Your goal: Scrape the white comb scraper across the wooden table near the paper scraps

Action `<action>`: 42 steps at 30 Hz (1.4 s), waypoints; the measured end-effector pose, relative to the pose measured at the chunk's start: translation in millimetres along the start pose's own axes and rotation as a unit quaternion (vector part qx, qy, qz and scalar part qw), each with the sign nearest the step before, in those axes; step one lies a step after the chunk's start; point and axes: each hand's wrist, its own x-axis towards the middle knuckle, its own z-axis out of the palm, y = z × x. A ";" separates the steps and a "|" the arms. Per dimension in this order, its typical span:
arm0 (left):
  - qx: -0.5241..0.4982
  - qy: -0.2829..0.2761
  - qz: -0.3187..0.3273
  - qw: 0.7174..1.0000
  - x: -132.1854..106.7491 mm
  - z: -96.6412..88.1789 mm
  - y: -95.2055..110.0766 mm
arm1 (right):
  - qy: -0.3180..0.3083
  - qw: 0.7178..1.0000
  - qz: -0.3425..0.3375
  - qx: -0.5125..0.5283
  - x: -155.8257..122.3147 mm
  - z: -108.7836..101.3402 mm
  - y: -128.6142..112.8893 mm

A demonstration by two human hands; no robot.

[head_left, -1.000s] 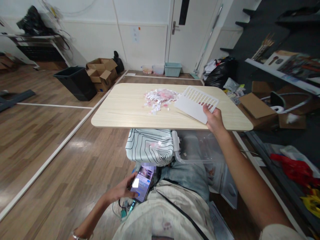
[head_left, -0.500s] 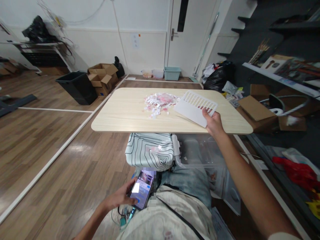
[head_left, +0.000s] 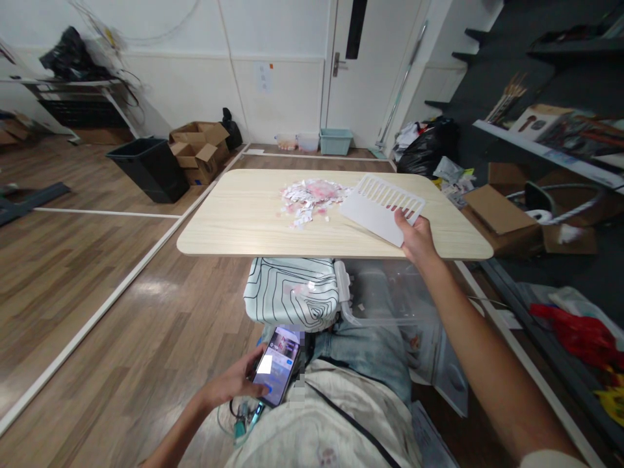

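My right hand [head_left: 418, 238] grips a white slotted plastic panel [head_left: 373, 218] by its near right corner, thumb on top, tilted over the table. To the panel's left, a heap of small white and pink paper scraps [head_left: 314, 195] lies on the pale wooden table [head_left: 234, 221]. Low in the view, my left hand [head_left: 240, 377] holds a smartphone [head_left: 277, 367] with its screen lit, fingers around its left edge and thumb over the lower screen. A few scraps also rest on the striped cushion-like fabric item [head_left: 292, 292] below the table edge.
A clear plastic bin [head_left: 390, 296] is under the table at my legs. A black trash bin [head_left: 151, 170] and cardboard boxes [head_left: 199, 149] stand at the far left. An open carton [head_left: 507, 208] sits to the right by the shelf [head_left: 550, 156]. A teal basket [head_left: 335, 142] is by the door.
The view has shifted very slightly. Both hands keep the same hold on the panel and the smartphone, and the paper scraps look unmoved.
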 end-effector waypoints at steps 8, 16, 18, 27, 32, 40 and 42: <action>-0.032 0.016 -0.030 0.999 -3.3 2.3 6.3 | -0.002 1.000 -0.011 -0.005 1.3 -1.5 2.1; -0.086 0.075 -0.069 0.991 -4.9 -1.4 15.7 | -0.003 1.000 -0.020 -0.020 2.4 -2.1 3.3; -0.093 0.054 -0.058 0.993 -4.1 3.4 21.3 | -0.001 1.000 -0.018 -0.018 2.7 -1.9 3.4; -0.094 -0.019 -0.047 0.994 0.8 9.1 24.0 | -0.003 1.000 -0.018 -0.018 4.3 -3.2 5.8; -0.075 -0.009 -0.046 0.996 1.1 4.3 19.5 | -0.008 1.000 -0.018 -0.020 3.4 -2.4 4.6; -0.078 -0.024 -0.042 0.996 0.4 3.1 18.1 | 0.001 0.999 -0.018 -0.035 1.6 0.1 2.0; -0.085 -0.021 -0.039 0.995 0.3 4.8 19.6 | -0.002 0.999 -0.020 -0.042 1.1 0.6 1.1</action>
